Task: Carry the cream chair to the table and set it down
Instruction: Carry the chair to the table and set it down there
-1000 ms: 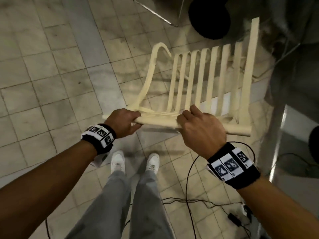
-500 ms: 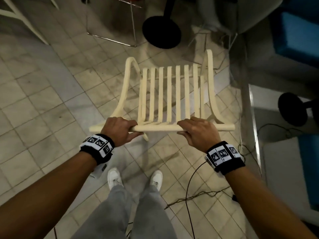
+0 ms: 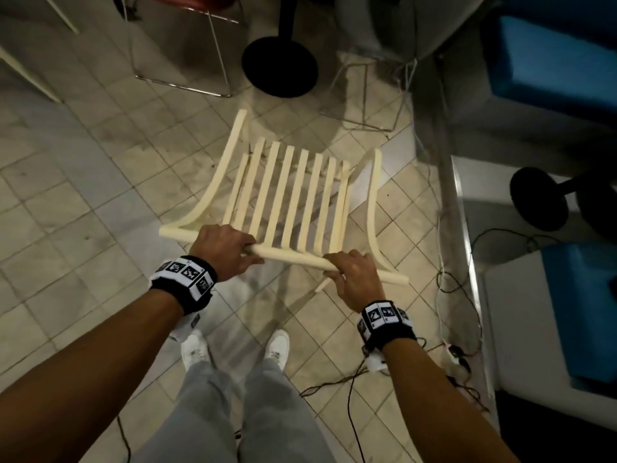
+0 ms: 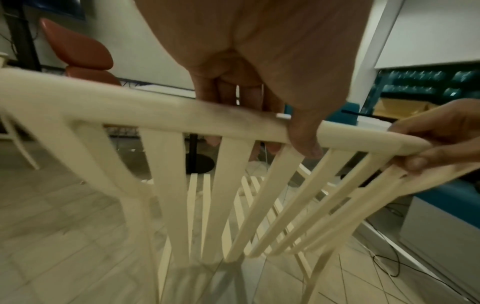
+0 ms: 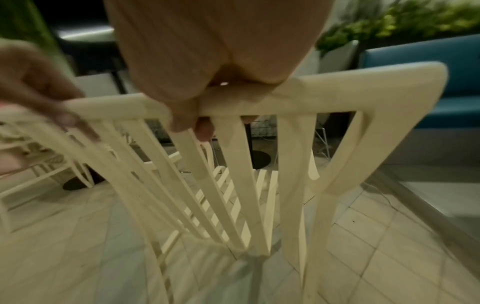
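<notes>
1. Above the tiled floor (image 3: 83, 195), the cream chair (image 3: 290, 195) hangs from its top rail.
2. Your left hand (image 3: 223, 248) and right hand (image 3: 354, 275) each wrap that rail; keep both grips firm and level.
3. Steer its legs clear of the black pedestal base (image 3: 279, 66) ahead.

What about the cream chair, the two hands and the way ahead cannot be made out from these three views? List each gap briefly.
- Cream chair legs and feet: head view, hidden beneath the slats; whether they touch the floor is unclear.
- Left hand fingertips: head view, curled under the top rail.
- Right hand grip: right wrist view, blurred, palm fills the frame.
- Table top: head view, cut off at the upper edge; only a black round base shows.
</notes>
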Demonstrator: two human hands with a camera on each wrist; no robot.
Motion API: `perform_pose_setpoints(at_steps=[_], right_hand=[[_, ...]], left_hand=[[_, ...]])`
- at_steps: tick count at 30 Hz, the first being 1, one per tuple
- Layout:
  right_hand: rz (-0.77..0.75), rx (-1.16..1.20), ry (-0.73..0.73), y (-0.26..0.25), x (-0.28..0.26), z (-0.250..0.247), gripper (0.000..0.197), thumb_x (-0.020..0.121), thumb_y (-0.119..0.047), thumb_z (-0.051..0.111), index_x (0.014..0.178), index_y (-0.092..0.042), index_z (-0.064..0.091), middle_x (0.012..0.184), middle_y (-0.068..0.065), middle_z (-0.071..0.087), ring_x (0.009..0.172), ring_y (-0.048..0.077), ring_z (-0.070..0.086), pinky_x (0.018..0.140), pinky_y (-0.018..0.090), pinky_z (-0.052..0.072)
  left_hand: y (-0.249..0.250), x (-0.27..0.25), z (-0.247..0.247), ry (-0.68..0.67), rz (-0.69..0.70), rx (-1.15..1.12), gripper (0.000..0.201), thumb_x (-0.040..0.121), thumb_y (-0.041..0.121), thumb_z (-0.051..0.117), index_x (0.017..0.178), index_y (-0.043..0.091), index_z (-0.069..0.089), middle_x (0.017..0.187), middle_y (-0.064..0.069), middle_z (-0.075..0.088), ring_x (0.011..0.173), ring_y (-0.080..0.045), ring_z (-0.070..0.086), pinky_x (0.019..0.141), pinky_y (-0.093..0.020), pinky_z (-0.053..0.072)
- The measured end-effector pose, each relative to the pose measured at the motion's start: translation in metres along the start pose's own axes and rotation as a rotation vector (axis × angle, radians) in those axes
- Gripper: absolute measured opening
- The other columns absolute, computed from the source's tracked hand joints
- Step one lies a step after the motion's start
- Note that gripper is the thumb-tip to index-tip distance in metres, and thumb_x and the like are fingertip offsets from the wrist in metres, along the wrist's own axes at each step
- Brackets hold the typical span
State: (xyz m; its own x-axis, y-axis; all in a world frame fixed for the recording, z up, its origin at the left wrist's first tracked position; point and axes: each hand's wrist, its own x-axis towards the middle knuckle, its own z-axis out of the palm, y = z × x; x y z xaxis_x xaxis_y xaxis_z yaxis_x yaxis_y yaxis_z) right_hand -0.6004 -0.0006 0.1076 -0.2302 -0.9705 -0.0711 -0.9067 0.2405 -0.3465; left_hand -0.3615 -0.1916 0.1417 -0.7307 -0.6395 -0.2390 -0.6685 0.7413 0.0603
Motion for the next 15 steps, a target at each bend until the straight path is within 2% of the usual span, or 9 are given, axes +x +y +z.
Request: perform_pose_setpoints(at_steps=[3, 8, 12, 15], right_hand=[[-0.007, 0.009, -0.019, -0.003, 0.005, 0.011, 0.024, 0.089, -0.031, 0.065, 0.112, -0.028, 0.069, 0.096, -0.006, 0.074, 0.088, 0.024, 0.058, 0.081, 0.042, 0.037], [0.025, 0.074, 0.004, -0.014, 0.030, 0.014, 0.020, 0.088, -0.028, 0.070, 0.108, -0.029, 0.072, 0.095, -0.004, 0.076, 0.087, 0.027, 0.058, 0.085, 0.046, 0.035], [0.054, 0.017, -0.030, -0.027, 0.060, 0.017, 0.019, 0.089, -0.029, 0.070, 0.107, -0.033, 0.072, 0.098, -0.005, 0.076, 0.092, 0.026, 0.057, 0.091, 0.052, 0.034], [0.121, -0.034, -0.085, -0.034, 0.075, 0.019, 0.023, 0.091, -0.022, 0.067, 0.111, -0.032, 0.070, 0.105, -0.002, 0.071, 0.103, 0.028, 0.054, 0.099, 0.054, 0.024]], left_hand=[[-0.004, -0.013, 0.007, 0.006, -0.054, -0.001, 0.052, 0.070, 0.077, 0.049, 0.088, 0.034, 0.073, 0.076, 0.000, 0.076, 0.075, -0.027, 0.070, 0.065, -0.034, 0.043], [-0.015, -0.014, 0.006, 0.047, -0.135, -0.076, 0.053, 0.068, 0.077, 0.055, 0.092, 0.034, 0.075, 0.076, 0.002, 0.077, 0.070, -0.026, 0.071, 0.063, -0.034, 0.053], [-0.034, -0.007, 0.005, 0.117, -0.187, -0.169, 0.049, 0.069, 0.072, 0.061, 0.096, 0.034, 0.075, 0.081, 0.002, 0.078, 0.072, -0.024, 0.070, 0.061, -0.032, 0.051], [-0.034, -0.003, 0.003, 0.173, -0.198, -0.265, 0.041, 0.074, 0.058, 0.068, 0.099, 0.028, 0.075, 0.090, -0.002, 0.078, 0.083, -0.027, 0.070, 0.075, -0.037, 0.052]])
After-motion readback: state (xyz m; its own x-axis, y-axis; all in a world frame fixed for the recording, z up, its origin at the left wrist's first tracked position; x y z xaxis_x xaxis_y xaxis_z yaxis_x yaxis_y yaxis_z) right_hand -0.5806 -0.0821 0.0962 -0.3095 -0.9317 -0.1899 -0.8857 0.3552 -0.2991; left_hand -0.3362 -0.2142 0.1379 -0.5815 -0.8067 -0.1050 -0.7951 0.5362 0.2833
